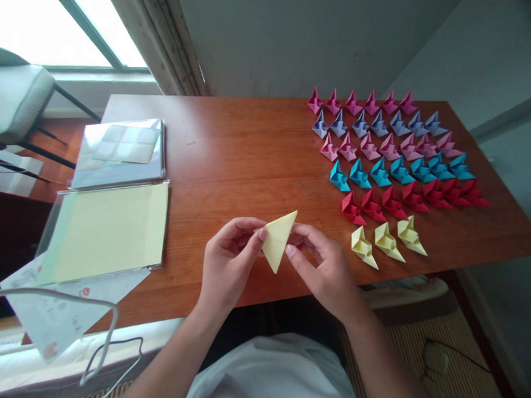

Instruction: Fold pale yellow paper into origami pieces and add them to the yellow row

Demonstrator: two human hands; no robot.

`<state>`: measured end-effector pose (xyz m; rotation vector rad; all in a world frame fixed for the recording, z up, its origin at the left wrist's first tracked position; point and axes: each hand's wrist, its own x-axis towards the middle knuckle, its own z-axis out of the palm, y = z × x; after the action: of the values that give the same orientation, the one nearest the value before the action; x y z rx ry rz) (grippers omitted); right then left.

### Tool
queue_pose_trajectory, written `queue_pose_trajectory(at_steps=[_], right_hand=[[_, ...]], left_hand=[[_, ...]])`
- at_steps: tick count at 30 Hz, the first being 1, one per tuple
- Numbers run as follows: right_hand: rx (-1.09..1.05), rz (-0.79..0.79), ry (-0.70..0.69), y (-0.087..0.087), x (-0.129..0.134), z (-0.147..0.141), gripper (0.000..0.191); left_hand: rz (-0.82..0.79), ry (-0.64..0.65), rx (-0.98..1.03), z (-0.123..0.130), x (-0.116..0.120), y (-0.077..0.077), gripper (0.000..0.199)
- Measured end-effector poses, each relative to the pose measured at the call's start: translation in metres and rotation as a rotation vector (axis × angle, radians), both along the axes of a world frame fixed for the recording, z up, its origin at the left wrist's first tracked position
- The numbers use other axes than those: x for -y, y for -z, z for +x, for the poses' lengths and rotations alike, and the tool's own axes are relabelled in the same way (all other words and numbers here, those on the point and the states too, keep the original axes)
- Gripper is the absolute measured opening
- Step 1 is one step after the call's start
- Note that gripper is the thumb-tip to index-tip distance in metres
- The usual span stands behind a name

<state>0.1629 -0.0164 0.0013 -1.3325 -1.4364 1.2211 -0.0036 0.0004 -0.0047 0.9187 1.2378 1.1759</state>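
Observation:
A pale yellow sheet of origami paper [278, 239], folded into a pointed kite-like shape, is held above the table's front edge. My left hand [231, 257] pinches its left side, with the thumb on the near face and the fingers behind. On the right, my right hand [323, 265] has its thumb at the paper's right edge and its curled fingers partly behind it. Closest to my right hand on the table stands a finished yellow folded paper figure [363, 248], one of three in a row.
Rows of folded figures in red [392, 202], blue [381, 172], pink [368, 146], lavender [360, 124] and magenta [352, 103] cover the table's right side. A yellow paper pack [110, 230] and a second pack [91, 156] lie left. A white cable [113, 321] hangs near the front left.

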Motion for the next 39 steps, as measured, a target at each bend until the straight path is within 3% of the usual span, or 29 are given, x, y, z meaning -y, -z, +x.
queue_pose_trajectory(at_steps=[18, 25, 33, 39], right_hand=[[0.089, 0.015, 0.030, 0.003, -0.005, 0.003, 0.024], [0.102, 0.023, 0.039, 0.007, -0.004, 0.003, 0.017], [0.423, 0.354, 0.143, 0.004, -0.005, -0.003, 0.017], [0.465, 0.411, 0.153, 0.004, -0.002, -0.006, 0.024]], left_hand=[[0.005, 0.025, -0.080, 0.002, 0.001, -0.001, 0.020], [0.029, 0.113, -0.104, 0.005, 0.003, 0.001, 0.016], [0.261, 0.287, -0.413, 0.006, 0.009, -0.005, 0.039], [0.379, 0.329, -0.808, -0.001, 0.008, -0.005, 0.052]])
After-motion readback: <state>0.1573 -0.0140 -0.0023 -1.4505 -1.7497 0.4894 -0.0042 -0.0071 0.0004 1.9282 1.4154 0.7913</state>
